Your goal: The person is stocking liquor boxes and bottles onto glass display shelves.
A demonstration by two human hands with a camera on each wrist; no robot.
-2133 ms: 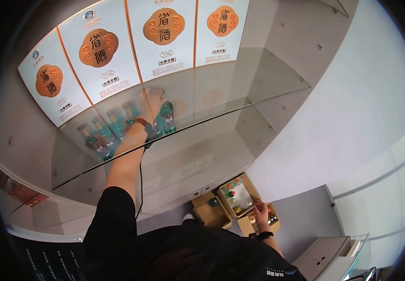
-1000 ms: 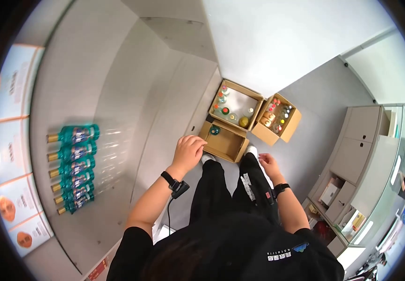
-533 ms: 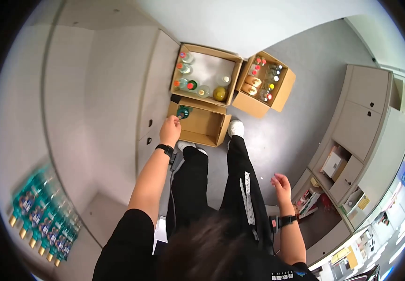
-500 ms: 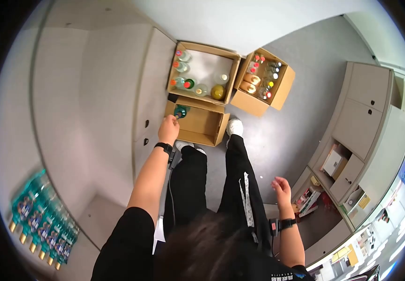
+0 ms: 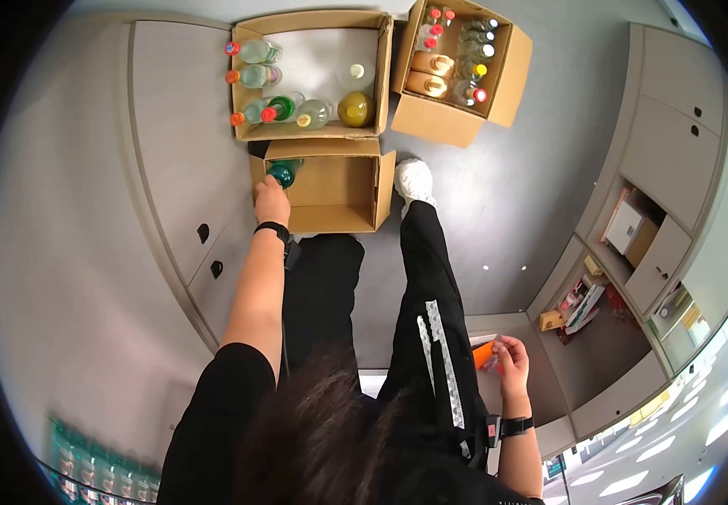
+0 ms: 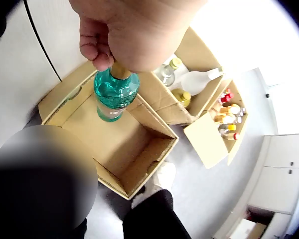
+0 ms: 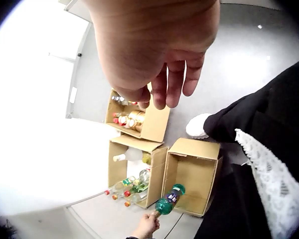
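"Away from the row of bottles (image 5: 88,467), the left grip (image 5: 272,202) has come down to a green bottle (image 5: 284,173) in the near carton (image 5: 343,181)."
"What could go wrong?"
"Smooth glass might slip, I'd judge, and knock the carton wall, since only the neck is held."
"How tight?"
"Narrow, fingers curled round that neck. Farther right, the right grip (image 5: 513,362) hangs loosely parted, holding nothing."

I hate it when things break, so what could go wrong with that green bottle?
The left hand grips the green bottle only near its cap, so it might slip and drop or tip over. The bottle is also close to the side of the cardboard box, so it could knock against it. And a white shoe is beside the box, so a step might bump it.
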